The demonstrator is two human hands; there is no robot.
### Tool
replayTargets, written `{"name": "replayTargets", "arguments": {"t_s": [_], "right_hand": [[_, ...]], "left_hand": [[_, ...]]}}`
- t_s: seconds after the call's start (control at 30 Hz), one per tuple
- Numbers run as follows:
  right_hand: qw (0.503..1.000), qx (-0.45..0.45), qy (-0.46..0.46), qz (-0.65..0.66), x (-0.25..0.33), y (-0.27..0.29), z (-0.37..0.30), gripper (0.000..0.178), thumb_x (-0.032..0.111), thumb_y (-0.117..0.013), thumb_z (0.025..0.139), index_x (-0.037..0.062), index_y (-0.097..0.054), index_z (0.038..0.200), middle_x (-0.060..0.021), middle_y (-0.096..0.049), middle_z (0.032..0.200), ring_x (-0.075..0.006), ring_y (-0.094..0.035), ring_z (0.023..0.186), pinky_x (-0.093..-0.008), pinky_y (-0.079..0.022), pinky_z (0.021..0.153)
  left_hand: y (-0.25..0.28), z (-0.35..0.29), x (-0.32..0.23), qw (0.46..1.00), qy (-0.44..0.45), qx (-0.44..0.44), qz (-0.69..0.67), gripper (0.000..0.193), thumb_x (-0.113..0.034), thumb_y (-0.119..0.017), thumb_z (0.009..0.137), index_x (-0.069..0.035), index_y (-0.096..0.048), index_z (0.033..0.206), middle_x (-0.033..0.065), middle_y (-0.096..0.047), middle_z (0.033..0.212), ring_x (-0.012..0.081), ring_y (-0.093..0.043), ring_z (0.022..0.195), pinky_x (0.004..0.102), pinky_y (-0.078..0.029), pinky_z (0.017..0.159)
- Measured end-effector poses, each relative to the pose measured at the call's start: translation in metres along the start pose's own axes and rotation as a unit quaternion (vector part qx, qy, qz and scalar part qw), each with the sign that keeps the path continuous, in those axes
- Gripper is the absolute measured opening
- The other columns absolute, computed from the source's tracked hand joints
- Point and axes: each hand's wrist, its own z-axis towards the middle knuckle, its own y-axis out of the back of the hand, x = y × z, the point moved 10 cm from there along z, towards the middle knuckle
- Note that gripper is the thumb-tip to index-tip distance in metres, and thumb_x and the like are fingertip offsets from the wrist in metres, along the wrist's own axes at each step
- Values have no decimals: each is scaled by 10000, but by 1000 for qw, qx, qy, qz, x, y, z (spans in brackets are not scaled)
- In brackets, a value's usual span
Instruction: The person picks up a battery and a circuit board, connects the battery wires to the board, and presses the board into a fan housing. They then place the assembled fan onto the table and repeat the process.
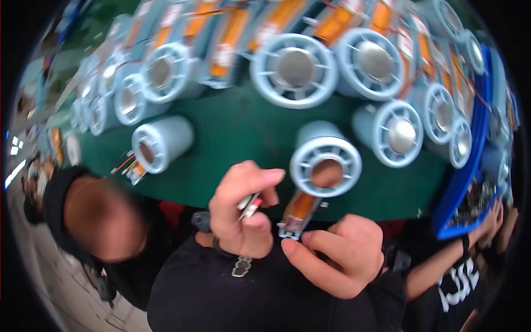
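We curled our left hand (233, 206) around a red-and-white connector (252, 207) — our right hand (344, 254), fingers bent, pinched an orange strip (299, 209).

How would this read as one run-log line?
left hand: holds red-and-white piece | right hand: at near end of orange strip | nearest blue drum: on green table
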Motion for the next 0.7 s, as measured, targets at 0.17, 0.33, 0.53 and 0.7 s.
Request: {"name": "replayTargets", "arguments": {"t_s": [0.17, 0.33, 0.53, 0.7], "right_hand": [[985, 30, 7, -171, 9, -31, 13, 293, 11, -749, 732, -11, -747, 1024, -154, -714, 1008, -195, -554, 567, -325, -414, 484], [965, 152, 20, -210, 9, -36, 13, 272, -47, -681, 725, -36, -721, 993, -157, -728, 1051, -230, -614, 657, -332, -468, 541], [993, 74, -17, -95, -5, -19, 24, 199, -84, -689, 776, -25, -721, 963, -144, -745, 954, -233, -687, 684, -325, -524, 606], [987, -119, -56, 94, -32, -1, 18, 145, -100, -720, 824, -13, -732, 940, -126, -746, 802, -244, -737, 672, -296, -548, 622]], "left_hand": [[3, 9, 0, 999, -30, 18, 7, 559, -496, -488, 1081, 37, -596, 1208, 69, -577, 857, 115, -486, 667, 274, -379, 590], [5, 3, -5, 999, -36, -25, 14, 539, -442, -472, 1098, 56, -588, 1266, 87, -611, 895, 121, -522, 693, 272, -413, 613], [-2, 11, 6, 998, 32, 3, -48, 552, -435, -465, 1099, 52, -511, 1357, 88, -612, 904, 115, -516, 707, 267, -417, 623], [-2, -4, 16, 994, -48, -16, -101, 508, -407, -465, 1100, 19, -476, 1376, 94, -598, 913, 112, -492, 738, 254, -409, 640]]}}
